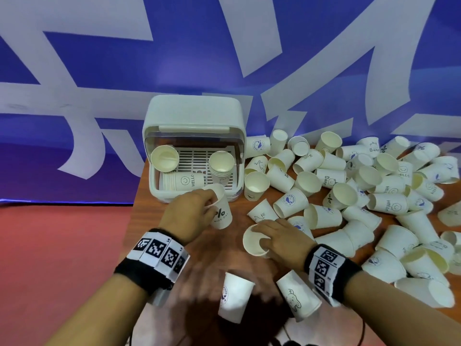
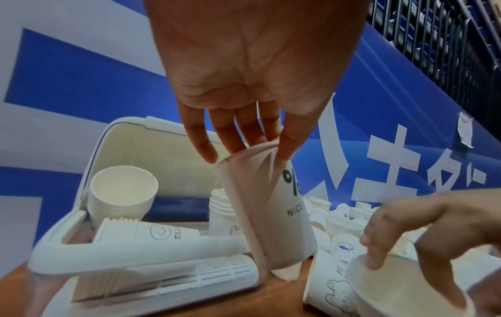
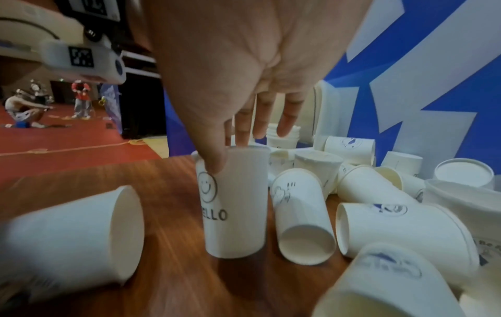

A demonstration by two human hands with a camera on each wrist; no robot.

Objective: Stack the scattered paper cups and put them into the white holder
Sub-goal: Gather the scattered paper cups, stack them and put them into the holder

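The white holder (image 1: 194,111) stands at the table's back left with its lid up. Inside are two upright cup stacks (image 1: 164,158) (image 1: 221,162) and one lying stack (image 1: 182,181). My left hand (image 1: 212,203) pinches the rim of a "NICE DAY" cup (image 1: 222,213) just in front of the holder (image 2: 135,257); the left wrist view shows that hand (image 2: 249,154) on the same cup (image 2: 271,203). My right hand (image 1: 260,237) grips a "HELLO" smiley cup (image 1: 252,243) at its rim, low over the table; the right wrist view shows the hand (image 3: 230,150) and that cup (image 3: 233,203).
Several loose paper cups (image 1: 349,186) lie heaped across the right half of the wooden table (image 1: 154,216). Two more cups (image 1: 235,298) (image 1: 298,295) lie near the front edge. A blue-and-white banner (image 1: 124,58) hangs behind; red floor (image 1: 62,245) lies beyond the table's left edge.
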